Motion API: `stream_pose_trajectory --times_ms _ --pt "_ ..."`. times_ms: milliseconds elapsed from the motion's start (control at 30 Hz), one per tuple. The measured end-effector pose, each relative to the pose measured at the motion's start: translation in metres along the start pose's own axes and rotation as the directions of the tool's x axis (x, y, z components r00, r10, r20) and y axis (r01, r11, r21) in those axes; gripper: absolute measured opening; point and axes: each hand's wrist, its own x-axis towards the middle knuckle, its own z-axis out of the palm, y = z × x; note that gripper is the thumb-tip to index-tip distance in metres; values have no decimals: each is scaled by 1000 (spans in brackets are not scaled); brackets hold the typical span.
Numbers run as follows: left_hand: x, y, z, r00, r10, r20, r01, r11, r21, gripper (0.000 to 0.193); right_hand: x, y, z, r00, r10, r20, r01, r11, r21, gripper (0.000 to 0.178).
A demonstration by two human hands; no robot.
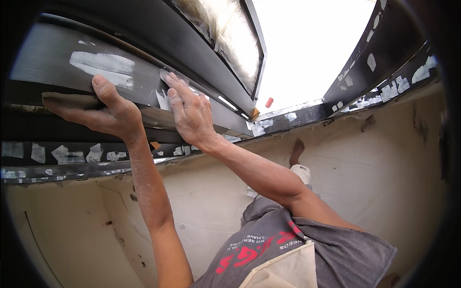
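A dark grey beam [43,55] with white filler patches [103,66] runs across the upper left. My left hand [110,113] holds its lower edge, thumb on the front face and fingers stretched along the underside. To the right of it, my right hand [189,113] presses on the same face, its fingers close together. A thin greyish sheet [163,76], which looks like sandpaper, shows at its fingertips; most of it is hidden beneath the fingers. Pale dust coats both hands and forearms.
Above the beam is a dark-framed panel [192,36] with fluffy pale material [233,33]. More patched dark beams [72,153] run below and at the right [384,43]. A small red object [269,102] and an orange-brown piece [255,114] lie near the bright opening. Beneath is a pale, stained surface [365,168].
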Motion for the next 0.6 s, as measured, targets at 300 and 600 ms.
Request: stream_pose_trajectory --times_ms 300,600 --pt "2 -4 2 999 31 -20 -31 999 -20 90 -23 45 -4 975 218 48 -218 976 -6 42" --pt "4 0 0 999 38 15 -38 999 1 89 -33 69 -2 967 247 60 -245 969 -34 45"
